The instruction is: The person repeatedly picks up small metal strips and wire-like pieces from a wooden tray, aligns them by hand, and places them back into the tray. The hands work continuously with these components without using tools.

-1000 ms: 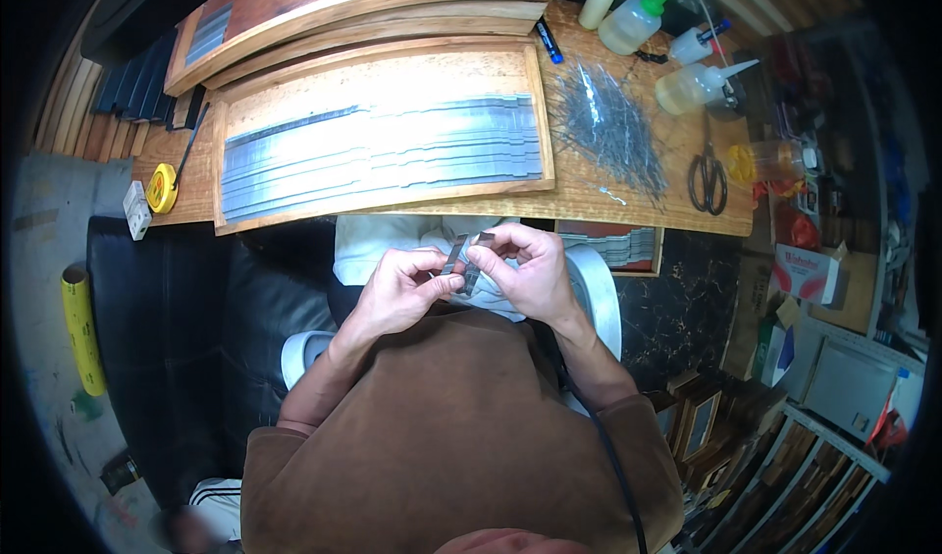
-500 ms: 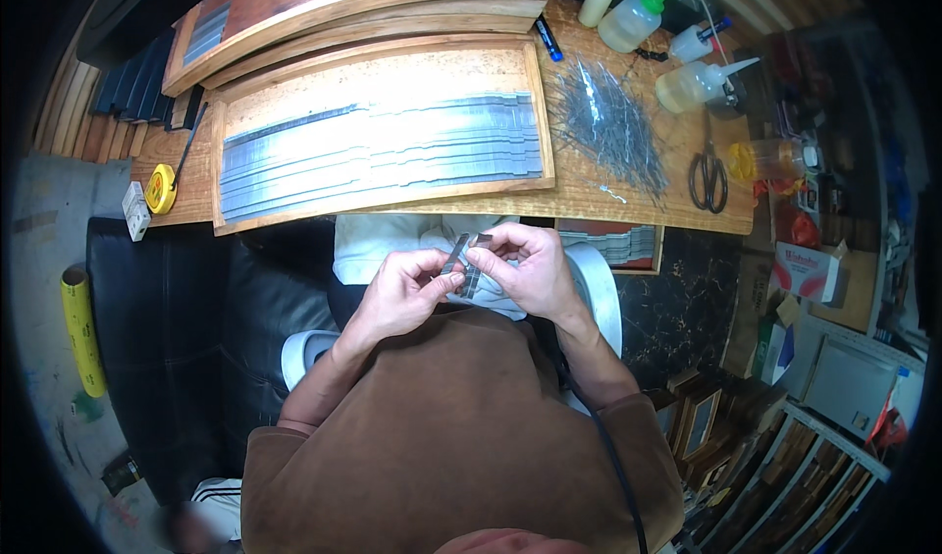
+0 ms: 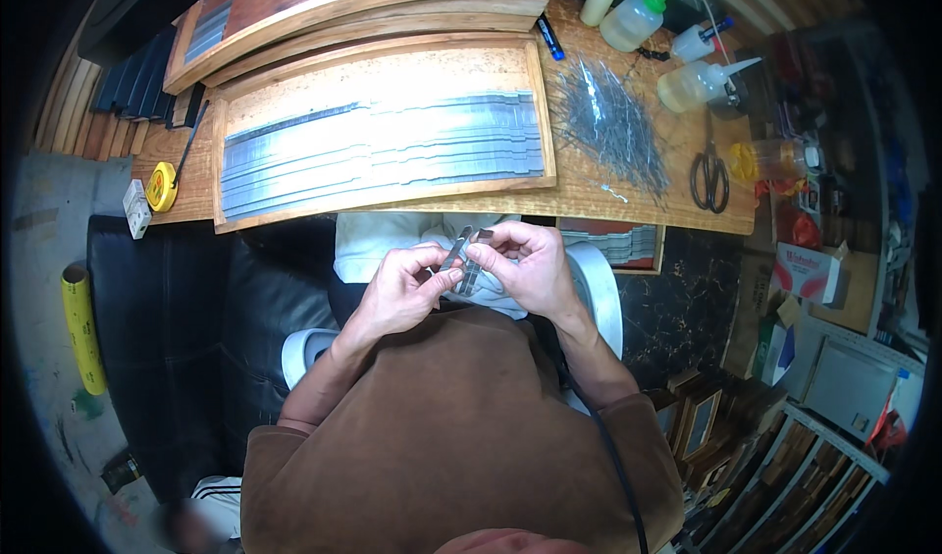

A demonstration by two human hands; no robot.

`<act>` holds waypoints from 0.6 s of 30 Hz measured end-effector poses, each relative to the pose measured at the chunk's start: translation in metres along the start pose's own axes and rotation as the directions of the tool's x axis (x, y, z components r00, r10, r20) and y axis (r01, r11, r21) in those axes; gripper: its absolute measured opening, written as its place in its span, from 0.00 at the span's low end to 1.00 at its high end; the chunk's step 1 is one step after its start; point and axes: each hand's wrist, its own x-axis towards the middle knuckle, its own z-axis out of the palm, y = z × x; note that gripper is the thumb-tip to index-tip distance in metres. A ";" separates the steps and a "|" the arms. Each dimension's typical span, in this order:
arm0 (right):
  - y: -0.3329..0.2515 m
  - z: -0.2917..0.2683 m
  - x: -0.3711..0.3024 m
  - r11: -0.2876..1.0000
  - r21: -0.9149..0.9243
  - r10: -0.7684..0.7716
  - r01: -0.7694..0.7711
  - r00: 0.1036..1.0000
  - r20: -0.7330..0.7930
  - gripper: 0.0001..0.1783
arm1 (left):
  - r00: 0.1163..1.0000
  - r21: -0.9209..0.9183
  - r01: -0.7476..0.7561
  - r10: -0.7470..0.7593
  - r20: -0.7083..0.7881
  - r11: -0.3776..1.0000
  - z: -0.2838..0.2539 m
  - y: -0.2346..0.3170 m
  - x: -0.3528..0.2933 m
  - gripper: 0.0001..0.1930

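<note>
Above my lap, in front of the table edge, both hands are close together. My left hand [image 3: 402,287] pinches a thin dark metal strip [image 3: 456,248] between thumb and fingers. My right hand [image 3: 533,267] grips another narrow dark metal strip [image 3: 470,279] beside it, thumb on top. The two strips stand slanted, nearly side by side; whether they touch I cannot tell. Just beyond, a shallow wooden tray [image 3: 388,212] lies on the table, with rows of thin grey metal strips [image 3: 383,152] in it.
A heap of fine metal slivers [image 3: 610,127] lies right of the tray, near black scissors [image 3: 709,179] and squeeze bottles [image 3: 631,24]. A yellow tape measure [image 3: 161,187] sits at the table's left edge. More wooden trays [image 3: 392,24] are stacked behind. A black cable [image 3: 610,446] runs along my right side.
The strips in my fingers have shifted and tilted very slightly. Both hands keep their grip in about the same place.
</note>
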 end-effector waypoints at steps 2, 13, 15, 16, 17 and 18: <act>0.001 0.001 -0.001 0.999 0.022 0.023 -0.023 1.000 -0.011 0.07 | 1.000 0.016 0.009 -0.009 -0.004 1.000 0.001 0.002 0.000 0.07; 0.000 0.003 -0.001 1.000 -0.012 0.012 -0.012 1.000 -0.027 0.07 | 0.997 0.066 0.075 -0.074 -0.023 0.995 0.001 0.012 -0.001 0.06; 0.001 0.003 -0.001 1.000 -0.014 0.000 -0.001 0.999 -0.038 0.08 | 0.996 0.060 0.091 -0.090 -0.031 0.994 0.000 0.015 -0.001 0.06; 0.003 0.004 -0.001 1.000 -0.020 -0.019 0.018 0.999 -0.046 0.08 | 0.996 0.059 0.089 -0.087 -0.033 0.994 0.000 0.015 -0.001 0.06; 0.004 0.004 -0.001 0.999 -0.026 -0.038 0.036 0.998 -0.054 0.09 | 0.996 0.057 0.087 -0.085 -0.035 0.995 0.000 0.016 -0.001 0.06; 0.005 0.004 -0.001 0.999 -0.021 -0.043 0.042 0.997 -0.064 0.09 | 0.996 0.056 0.085 -0.084 -0.036 0.995 0.000 0.016 -0.001 0.06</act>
